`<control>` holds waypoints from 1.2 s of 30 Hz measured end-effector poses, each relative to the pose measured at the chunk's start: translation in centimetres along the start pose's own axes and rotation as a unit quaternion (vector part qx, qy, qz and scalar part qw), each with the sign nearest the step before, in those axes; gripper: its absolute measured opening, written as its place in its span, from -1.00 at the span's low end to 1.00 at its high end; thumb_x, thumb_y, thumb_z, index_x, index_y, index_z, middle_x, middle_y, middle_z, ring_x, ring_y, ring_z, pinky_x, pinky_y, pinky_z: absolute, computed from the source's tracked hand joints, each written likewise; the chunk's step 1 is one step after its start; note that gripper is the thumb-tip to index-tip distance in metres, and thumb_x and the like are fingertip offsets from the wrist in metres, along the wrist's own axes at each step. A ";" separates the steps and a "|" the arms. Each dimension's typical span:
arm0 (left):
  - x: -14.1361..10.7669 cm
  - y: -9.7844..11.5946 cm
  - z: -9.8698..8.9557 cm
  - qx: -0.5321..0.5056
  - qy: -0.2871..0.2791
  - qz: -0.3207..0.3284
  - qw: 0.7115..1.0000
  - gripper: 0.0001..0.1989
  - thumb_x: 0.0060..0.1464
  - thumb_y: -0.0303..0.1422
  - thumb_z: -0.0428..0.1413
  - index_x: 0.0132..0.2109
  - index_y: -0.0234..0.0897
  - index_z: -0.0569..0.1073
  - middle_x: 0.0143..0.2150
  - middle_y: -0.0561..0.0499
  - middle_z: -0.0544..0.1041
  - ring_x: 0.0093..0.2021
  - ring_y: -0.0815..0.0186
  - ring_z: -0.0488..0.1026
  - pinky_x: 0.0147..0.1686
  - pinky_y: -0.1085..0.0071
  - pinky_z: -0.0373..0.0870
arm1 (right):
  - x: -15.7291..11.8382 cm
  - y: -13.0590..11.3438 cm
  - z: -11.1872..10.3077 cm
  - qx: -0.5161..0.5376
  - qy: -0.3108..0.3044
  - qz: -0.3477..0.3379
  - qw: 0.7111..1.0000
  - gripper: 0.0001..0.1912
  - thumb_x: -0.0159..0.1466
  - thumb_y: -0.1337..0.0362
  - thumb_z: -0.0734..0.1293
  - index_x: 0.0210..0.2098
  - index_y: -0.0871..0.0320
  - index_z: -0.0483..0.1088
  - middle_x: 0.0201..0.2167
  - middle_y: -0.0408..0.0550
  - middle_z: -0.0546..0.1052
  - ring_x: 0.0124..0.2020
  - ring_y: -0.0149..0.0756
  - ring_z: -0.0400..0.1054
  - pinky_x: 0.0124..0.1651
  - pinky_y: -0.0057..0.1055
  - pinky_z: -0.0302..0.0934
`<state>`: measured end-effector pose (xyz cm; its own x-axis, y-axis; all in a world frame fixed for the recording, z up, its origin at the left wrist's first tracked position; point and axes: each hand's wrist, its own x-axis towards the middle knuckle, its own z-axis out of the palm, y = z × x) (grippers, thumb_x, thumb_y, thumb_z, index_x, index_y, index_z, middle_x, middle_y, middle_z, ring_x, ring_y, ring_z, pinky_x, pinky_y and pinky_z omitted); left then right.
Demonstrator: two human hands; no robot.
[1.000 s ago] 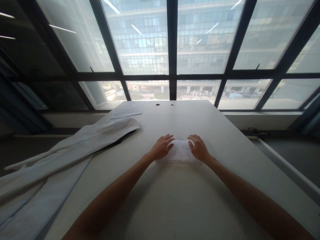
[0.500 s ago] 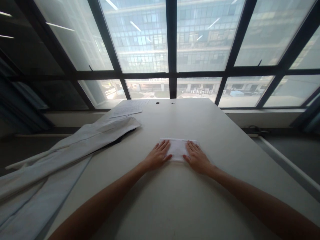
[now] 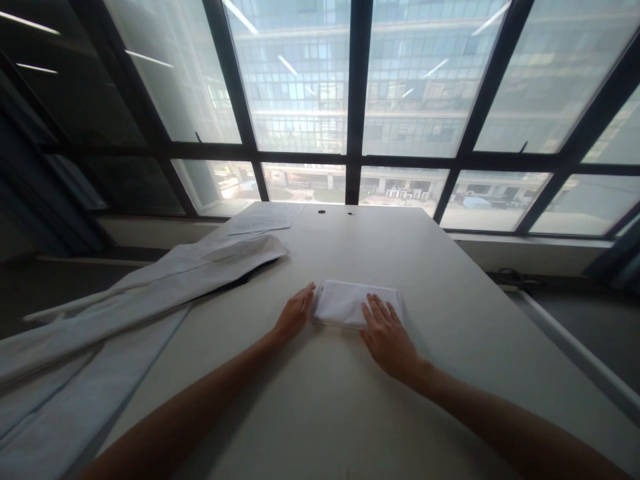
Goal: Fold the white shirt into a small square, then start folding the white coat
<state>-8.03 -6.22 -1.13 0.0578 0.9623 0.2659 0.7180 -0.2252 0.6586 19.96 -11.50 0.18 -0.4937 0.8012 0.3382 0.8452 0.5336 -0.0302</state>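
Observation:
A folded white cloth point(image 3: 343, 303) lies flat on the white table point(image 3: 320, 400) in front of me. It forms a neat rectangle with its layers showing along the near edge. My right hand point(image 3: 389, 337) rests on the cloth's right part, palm down with fingers stretched out. Just beside the cloth's left edge is my left hand point(image 3: 294, 313), turned on its side with the fingers straight. Whether its fingertips touch the cloth's edge I cannot tell. Neither hand grips anything.
To the left, a long heap of white fabric point(image 3: 150, 293) hangs over the table's side. Printed paper sheets point(image 3: 265, 218) lie at the far left, near two round holes in the tabletop. Beyond the table stand large dark-framed windows point(image 3: 353, 160).
My left hand has slid off the cloth to its left side and turned on edge. My right hand has shifted slightly nearer to me on the cloth. The view has tilted a little.

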 end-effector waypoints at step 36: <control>1.2 -0.8 -0.5 -0.038 0.014 -0.002 0.999 -0.41 0.32 0.04 -0.22 0.15 -0.25 0.42 0.02 -0.09 0.60 0.08 0.11 0.50 0.15 0.14 0.34 | 5.2 4.4 3.3 0.025 -0.109 0.150 0.982 -0.22 0.41 -0.23 0.02 0.49 -0.02 -0.10 0.51 0.25 -0.22 0.46 0.37 -0.34 0.30 0.36 -0.28</control>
<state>-8.84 -5.00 -1.03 0.0349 0.9586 0.2826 0.6640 -0.2336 0.7103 20.43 -4.14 -1.30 -0.2596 0.9607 0.0984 0.9513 0.2719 -0.1453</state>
